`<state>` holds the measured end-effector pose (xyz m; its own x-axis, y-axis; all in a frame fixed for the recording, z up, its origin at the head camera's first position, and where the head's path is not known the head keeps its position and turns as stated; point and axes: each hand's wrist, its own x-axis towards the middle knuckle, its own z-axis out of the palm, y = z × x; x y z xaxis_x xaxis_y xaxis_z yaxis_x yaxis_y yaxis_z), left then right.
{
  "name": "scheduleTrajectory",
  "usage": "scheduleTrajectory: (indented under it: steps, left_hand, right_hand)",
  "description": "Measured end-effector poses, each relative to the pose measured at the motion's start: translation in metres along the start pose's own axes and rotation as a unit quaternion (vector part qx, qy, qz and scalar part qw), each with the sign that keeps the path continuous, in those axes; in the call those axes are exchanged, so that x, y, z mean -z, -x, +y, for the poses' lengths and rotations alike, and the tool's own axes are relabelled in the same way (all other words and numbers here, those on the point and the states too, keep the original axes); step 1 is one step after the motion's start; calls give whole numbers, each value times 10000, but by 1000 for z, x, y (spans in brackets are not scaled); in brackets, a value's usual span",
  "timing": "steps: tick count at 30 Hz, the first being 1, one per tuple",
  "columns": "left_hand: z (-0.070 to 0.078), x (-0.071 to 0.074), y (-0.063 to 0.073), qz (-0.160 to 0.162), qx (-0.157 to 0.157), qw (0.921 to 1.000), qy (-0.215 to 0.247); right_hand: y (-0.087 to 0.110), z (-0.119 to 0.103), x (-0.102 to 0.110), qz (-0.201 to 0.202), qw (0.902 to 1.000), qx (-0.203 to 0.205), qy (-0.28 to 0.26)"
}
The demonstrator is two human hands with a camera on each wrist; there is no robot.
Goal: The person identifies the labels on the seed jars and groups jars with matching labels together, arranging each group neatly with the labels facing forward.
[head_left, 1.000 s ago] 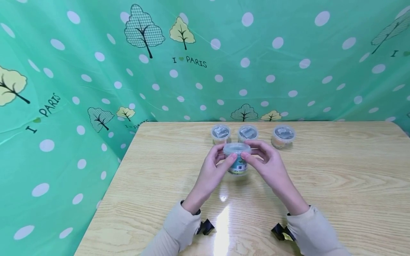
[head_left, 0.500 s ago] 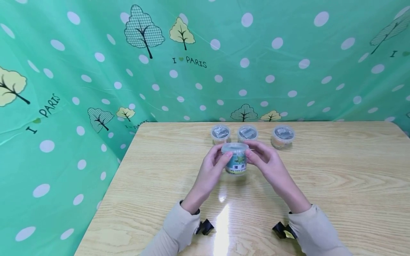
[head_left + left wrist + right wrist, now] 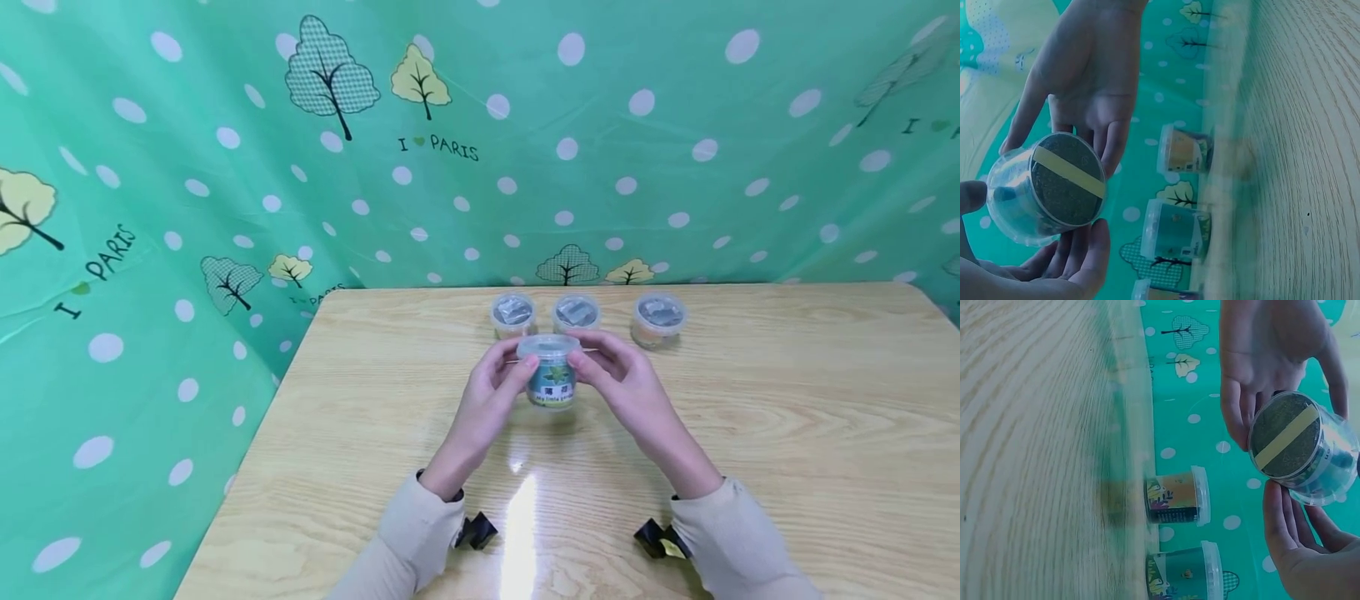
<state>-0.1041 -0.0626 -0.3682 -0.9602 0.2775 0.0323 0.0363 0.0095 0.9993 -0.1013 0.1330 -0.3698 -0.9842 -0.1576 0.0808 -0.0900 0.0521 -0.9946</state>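
Note:
A small clear plastic plant cup with a lid is held up between my two hands, above the table. Its blue label carries a green leaf picture and the words "My little garden". My left hand grips the cup's left side, thumb in front near the lid. On the opposite side my right hand holds it, thumb also in front and fingers behind. Seen from below in the left wrist view, the cup's base shows dark material through clear plastic, with a pale yellow strip across it.
Three similar lidded cups stand in a row at the table's back: a left cup, a middle cup and a right cup. Behind the wooden table hangs a green dotted curtain.
The cup has turned a little, so its label now faces the head camera more fully. It has shifted slightly left, and my right thumb has moved from the front to the cup's side edge.

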Motion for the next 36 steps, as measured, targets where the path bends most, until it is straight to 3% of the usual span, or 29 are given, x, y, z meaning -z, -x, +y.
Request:
scheduleTrajectory:
  steps: [7,13,19,27,36]
  left_hand:
    - [1,1,1,148,99,9998,-42]
    - [-2,8,2,243,140,9996,78]
    - [-4,16,-2,334,132,9994,-28]
    - [-9,27,-6,407,160,9989,-190]
    - [-15,44,-6,386,352,9979,-378]
  right_hand:
    - [-2,0,1,-49,9999,-62,63]
    - [-8,-2,1,-372,9981,-184,451]
    - [-16,0,-3,-593,9966,-288,488]
    - [-27,4,-10,-855,9952,-118,464]
    - [-37,12,-23,-1056,9902,-78,912]
